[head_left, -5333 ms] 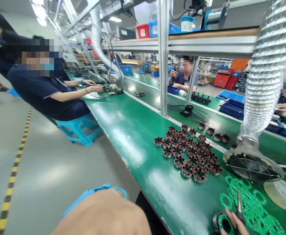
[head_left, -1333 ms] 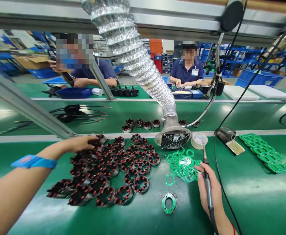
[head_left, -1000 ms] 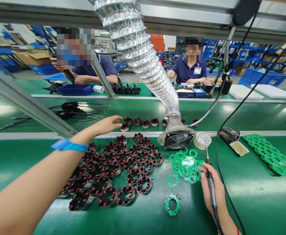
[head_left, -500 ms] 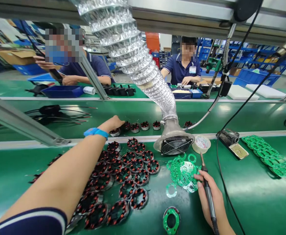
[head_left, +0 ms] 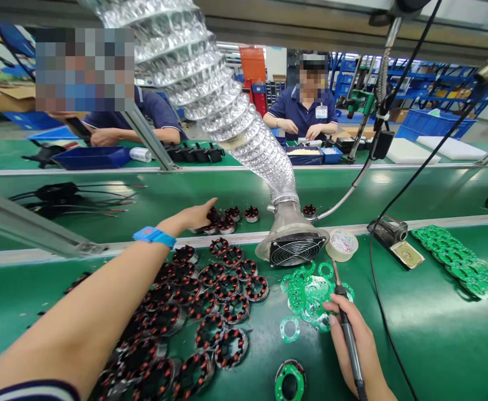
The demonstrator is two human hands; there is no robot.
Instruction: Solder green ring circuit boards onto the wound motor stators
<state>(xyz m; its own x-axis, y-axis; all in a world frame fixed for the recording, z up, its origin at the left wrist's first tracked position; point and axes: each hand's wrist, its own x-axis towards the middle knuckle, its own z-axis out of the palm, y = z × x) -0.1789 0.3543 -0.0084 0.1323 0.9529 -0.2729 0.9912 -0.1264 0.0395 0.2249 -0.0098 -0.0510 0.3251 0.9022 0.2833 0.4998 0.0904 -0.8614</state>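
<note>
My left hand [head_left: 197,216] reaches over the back ledge, its fingers around a black-and-red wound motor stator [head_left: 213,215], which they partly hide. Other stators [head_left: 227,225] sit close beside that hand. My right hand [head_left: 354,334] holds a soldering iron [head_left: 348,328] like a pen, tip pointing up and away. Under its fingertips lies a loose pile of green ring-shaped circuit boards [head_left: 306,292]. One stator with a green ring board [head_left: 289,381] on top rests near the front edge of the view.
Many stators [head_left: 210,331] cover the bench's left-middle. A fume extractor [head_left: 297,250] on a silver duct hangs mid-bench. A solder roll [head_left: 341,245], an iron stand [head_left: 389,231] and green board panels [head_left: 461,262] lie right. A black cable [head_left: 373,278] hangs down. Two people sit opposite.
The view has shifted slightly. More stators now stand grouped by my left hand on the back ledge. My right hand keeps the soldering iron in much the same place.
</note>
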